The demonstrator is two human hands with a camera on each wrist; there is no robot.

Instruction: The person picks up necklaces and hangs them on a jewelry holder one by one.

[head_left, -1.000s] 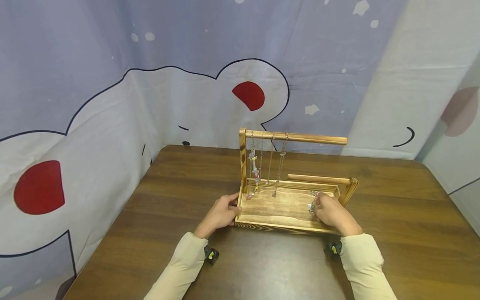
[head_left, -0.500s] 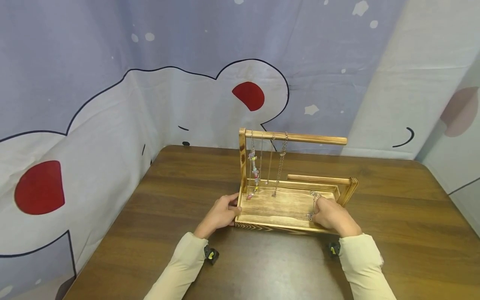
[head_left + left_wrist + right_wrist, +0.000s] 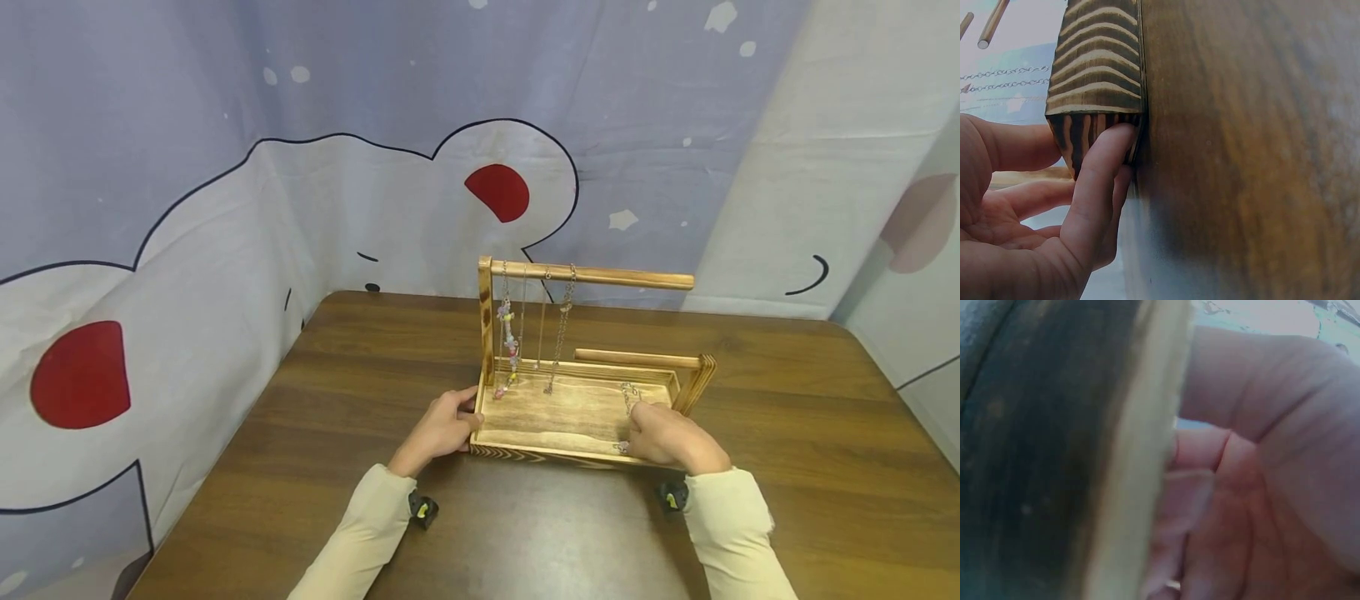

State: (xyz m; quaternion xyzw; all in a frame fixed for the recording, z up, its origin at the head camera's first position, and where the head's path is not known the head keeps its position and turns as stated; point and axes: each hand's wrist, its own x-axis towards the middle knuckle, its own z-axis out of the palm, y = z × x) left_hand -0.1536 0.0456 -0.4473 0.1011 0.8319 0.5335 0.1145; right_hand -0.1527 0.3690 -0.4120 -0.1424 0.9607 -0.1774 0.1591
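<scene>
A wooden jewelry stand with a shallow tray (image 3: 585,451) sits on the table. My left hand (image 3: 441,422) holds the tray's left end, the thumb near the rim and fingers against the striped end (image 3: 1088,134) in the left wrist view. My right hand (image 3: 670,435) is over the tray's front right part. By its fingers lies a silver chain (image 3: 628,392), running from the back of the tray towards the front wall; its middle is partly hidden by the hand. In the right wrist view the fingers curl behind the blurred tray wall (image 3: 1138,450), and their tips are hidden.
Over the tray, a beaded necklace (image 3: 510,342) and several thin chains (image 3: 561,329) hang from the upper bar (image 3: 630,277). A shorter, lower bar (image 3: 637,359) spans the back right. The brown table (image 3: 375,350) reaches a patterned curtain (image 3: 420,208) behind.
My right hand has shifted slightly towards the tray's front wall, and the chain's near end has moved forward with it. The left hand has kept its place on the tray.
</scene>
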